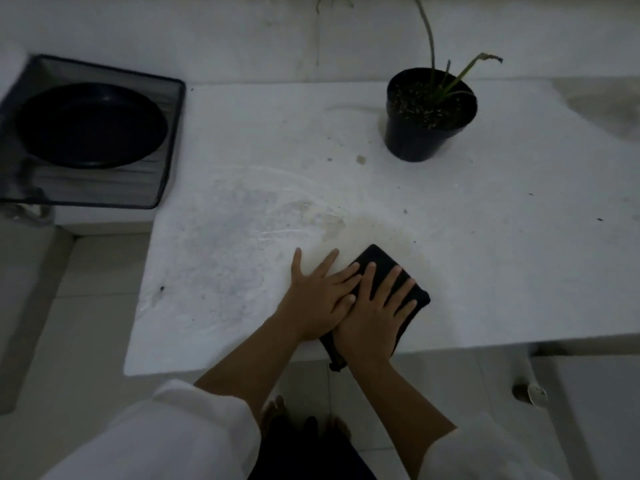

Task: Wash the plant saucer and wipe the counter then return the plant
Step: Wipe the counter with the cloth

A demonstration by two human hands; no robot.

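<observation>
White counter (485,271), dim light, tiled floor below its front edge. Status:

- Black cloth (377,258), folded, lies flat near the counter's front edge; one corner hangs over the edge.
- Right hand (374,313) lies palm down on the cloth, fingers straight and slightly spread. It presses and does not clasp.
- Left hand (318,299) is also palm down with fingers straight and fanned. Its outer fingers rest on bare counter, and its inner fingers lie across the cloth's left edge, touching the right hand.
- Neither hand curls round anything.
- Wet smear (242,237) covers the counter to the left of the hands, with streaky arcs in it. Brownish stain (360,223) sits just beyond the cloth. A few dark specks are scattered to the right.
- Plant pot (422,140) is black and upright at the back right of the counter, standing directly on the surface. It holds soil and a few thin stems, one with a bent, dry tip. A faint ring mark shows on the counter beside its left side.
- Plant saucer (90,126) is black and round. It sits in a dark-framed square tray (175,140) at far left, well apart from the pot.
- White sleeves (173,427) are pushed up both forearms. Bare feet (277,410) show on the floor between the arms.
</observation>
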